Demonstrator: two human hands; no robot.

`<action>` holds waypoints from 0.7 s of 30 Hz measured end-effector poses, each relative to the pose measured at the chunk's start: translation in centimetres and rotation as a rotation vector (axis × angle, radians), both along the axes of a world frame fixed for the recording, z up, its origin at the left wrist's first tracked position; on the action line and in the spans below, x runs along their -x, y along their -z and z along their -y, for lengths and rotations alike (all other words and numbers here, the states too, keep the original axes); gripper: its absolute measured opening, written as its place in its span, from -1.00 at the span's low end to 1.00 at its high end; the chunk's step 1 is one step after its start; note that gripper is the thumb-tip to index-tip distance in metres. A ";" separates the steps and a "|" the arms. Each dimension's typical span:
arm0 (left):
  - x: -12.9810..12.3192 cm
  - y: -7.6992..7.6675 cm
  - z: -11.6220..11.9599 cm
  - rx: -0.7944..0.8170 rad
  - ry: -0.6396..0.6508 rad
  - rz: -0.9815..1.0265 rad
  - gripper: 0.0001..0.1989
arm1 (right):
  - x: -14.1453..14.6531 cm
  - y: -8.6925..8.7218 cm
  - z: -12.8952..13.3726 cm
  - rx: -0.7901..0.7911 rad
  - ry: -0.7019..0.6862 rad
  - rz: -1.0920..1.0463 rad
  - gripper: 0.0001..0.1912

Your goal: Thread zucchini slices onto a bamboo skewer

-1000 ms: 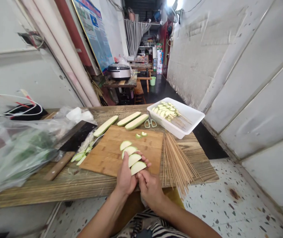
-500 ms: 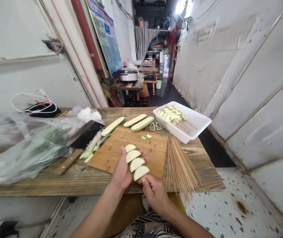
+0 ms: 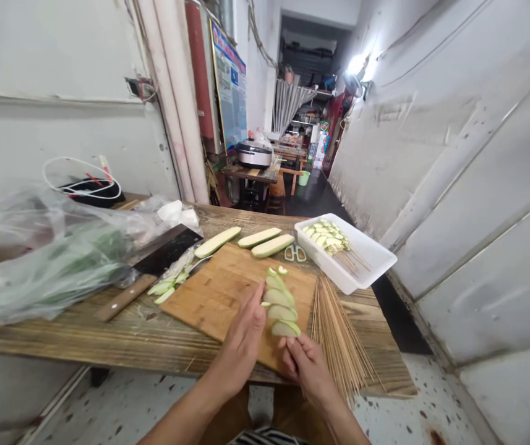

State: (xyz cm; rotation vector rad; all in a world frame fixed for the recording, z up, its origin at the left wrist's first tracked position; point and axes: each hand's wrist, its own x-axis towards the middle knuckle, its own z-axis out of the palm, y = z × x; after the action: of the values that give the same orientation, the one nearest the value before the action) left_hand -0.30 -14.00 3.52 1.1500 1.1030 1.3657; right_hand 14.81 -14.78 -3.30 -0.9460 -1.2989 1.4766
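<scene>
My right hand (image 3: 308,366) pinches the lower end of a skewer of zucchini slices (image 3: 281,299), held over the wooden cutting board (image 3: 209,287). Several half-round slices with green rims sit in a row on it; they look slightly blurred. The skewer's stick is mostly hidden by the slices and fingers. Just left of the slices, my left hand (image 3: 242,339) is open, its fingers stretched out and together. Whether its fingertips touch the slices I cannot tell. A small zucchini end piece (image 3: 282,270) lies on the board beyond them.
Three zucchini halves (image 3: 272,246) lie behind the board, beside scissors (image 3: 295,253). Loose bamboo skewers (image 3: 339,340) fan out at right, below a white tray (image 3: 378,266) holding filled skewers. Left are a cleaver (image 3: 168,248), zucchini trimmings (image 3: 165,287) and a plastic bag (image 3: 60,259) of greens.
The skewer of slices has shifted right and turned in my right hand. My left hand no longer cradles the slices; it has come away to their left side. The camera view has tilted.
</scene>
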 end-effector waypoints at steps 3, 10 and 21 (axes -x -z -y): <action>0.5 -1.6 0.1 -0.009 -0.085 -0.115 -0.53 | -1.3 -0.1 0.0 0.017 -0.010 -0.027 -0.64; 0.8 -3.3 -0.2 0.033 -0.071 0.131 -0.55 | -0.9 -0.7 0.7 -0.025 -0.022 0.017 -0.65; 1.3 -2.7 0.3 0.103 -0.103 0.335 -0.49 | -0.1 -1.1 0.9 -0.051 -0.002 0.070 -0.67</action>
State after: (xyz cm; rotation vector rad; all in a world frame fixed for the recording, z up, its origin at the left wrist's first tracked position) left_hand -1.56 -14.29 6.21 0.7646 0.9859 1.4990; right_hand 14.90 -15.66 -2.21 -0.9709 -1.3818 1.4165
